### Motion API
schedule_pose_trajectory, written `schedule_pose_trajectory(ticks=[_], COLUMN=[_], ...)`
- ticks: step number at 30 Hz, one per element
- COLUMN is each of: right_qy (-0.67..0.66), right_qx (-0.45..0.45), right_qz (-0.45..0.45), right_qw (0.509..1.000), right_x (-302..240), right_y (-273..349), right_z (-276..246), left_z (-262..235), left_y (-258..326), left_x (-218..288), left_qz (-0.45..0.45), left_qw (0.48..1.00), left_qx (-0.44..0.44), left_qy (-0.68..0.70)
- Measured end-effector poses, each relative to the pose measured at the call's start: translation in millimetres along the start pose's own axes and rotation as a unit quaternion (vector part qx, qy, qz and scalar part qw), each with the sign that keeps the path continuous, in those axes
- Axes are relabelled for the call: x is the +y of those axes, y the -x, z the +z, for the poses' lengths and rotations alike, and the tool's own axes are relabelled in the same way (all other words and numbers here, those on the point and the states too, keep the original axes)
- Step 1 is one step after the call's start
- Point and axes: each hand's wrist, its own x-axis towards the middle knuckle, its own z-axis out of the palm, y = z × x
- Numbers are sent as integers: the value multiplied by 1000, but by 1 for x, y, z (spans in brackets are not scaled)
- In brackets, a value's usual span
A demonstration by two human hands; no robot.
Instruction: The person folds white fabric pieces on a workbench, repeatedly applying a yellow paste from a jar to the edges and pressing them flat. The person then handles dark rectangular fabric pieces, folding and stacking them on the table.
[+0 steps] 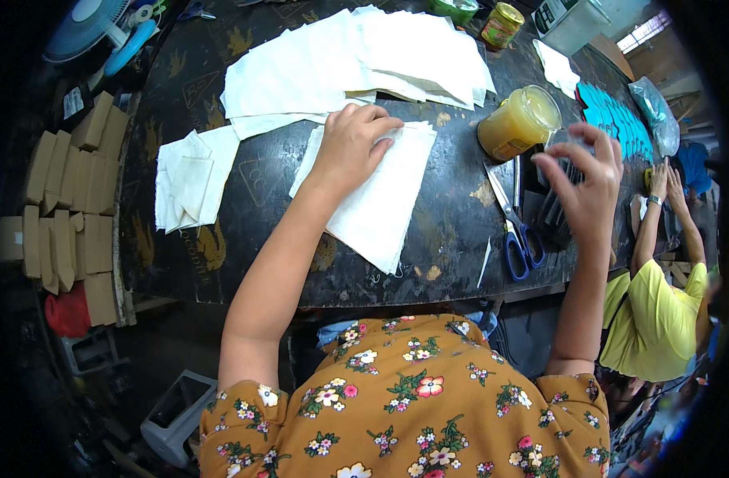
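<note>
My left hand (350, 150) rests on a stack of white cloth sheets (384, 203), fingers bent and slightly apart, its thumb pointing right. Raised over the right part of the table, my right hand (585, 182) has curled fingers; a small gap shows between thumb and forefinger, and I see nothing held there. Just left of it stands a clear tub of yellowish paste (514, 126). Scissors with blue handles (514, 231) lie open below the tub. Beside and partly behind my right hand is a dark ridged object (557, 209), its kind unclear.
A wide pile of white sheets (300, 76) covers the far table, with a smaller folded pile (191, 179) at left. Teal pieces (615, 119) lie at far right. Cardboard pieces (74, 179) stand left of the table. A co-worker in yellow (655, 319) works at right.
</note>
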Motion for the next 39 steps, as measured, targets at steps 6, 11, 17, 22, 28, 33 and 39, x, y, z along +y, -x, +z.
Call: schedule_pose_trajectory(ticks=[6, 11, 17, 22, 28, 33, 39], right_qy=[-443, -325, -375, -391, -280, -265, -292], right_qx=[-245, -115, -77, -51, -120, -89, -122], right_qz=[143, 66, 62, 97, 1, -8, -6], right_qw=[851, 936, 922, 914, 952, 960, 949], right_x=[-72, -81, -73, -72, -78, -75, -79], right_y=[4, 17, 26, 12, 18, 21, 17], right_z=[84, 152, 133, 126, 129, 135, 130], left_z=[7, 7, 8, 6, 8, 8, 8], left_y=[3, 5, 3, 2, 5, 7, 7], left_x=[9, 11, 15, 13, 14, 17, 18], left_qz=[15, 16, 3, 18, 13, 4, 2], left_qw=[1000, 1000, 1000, 999, 1000, 1000, 1000], left_qx=[-12, -18, -26, 4, -14, -27, -28], left_qy=[12, -10, -10, 29, 10, -5, -5])
